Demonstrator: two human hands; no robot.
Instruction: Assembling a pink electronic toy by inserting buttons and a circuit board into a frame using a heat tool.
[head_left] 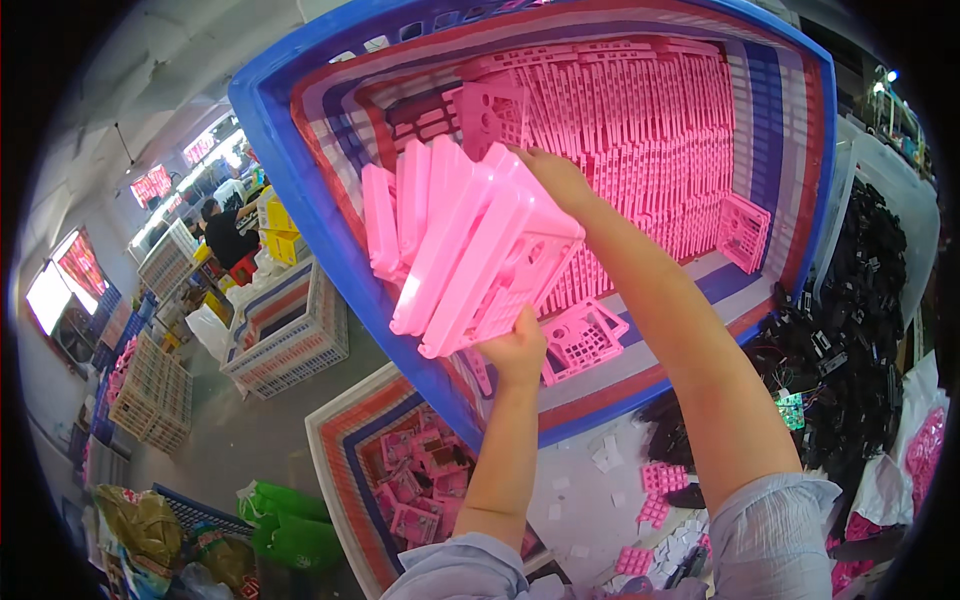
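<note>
Several pink plastic casings (470,240) are stacked face to face between my hands, tilted over the left side of a large blue crate (285,190). My left hand (517,346) grips the stack's near end from below. At the far end, my right hand (553,178) is closed round it, its fingers partly hidden behind the casings. Inside the crate, a striped woven liner (690,285) holds long, tight rows of matching pink casings (640,150). Single loose casings lie at the crate's near side (582,340) and right side (743,232).
Below left stands a white-rimmed crate (325,440) of small pink parts. A heap of black parts (850,300) fills the right side. Pink keypads (662,480) and white pieces lie on a pale surface. Farther left are stacked crates (285,340) and a seated person (228,240).
</note>
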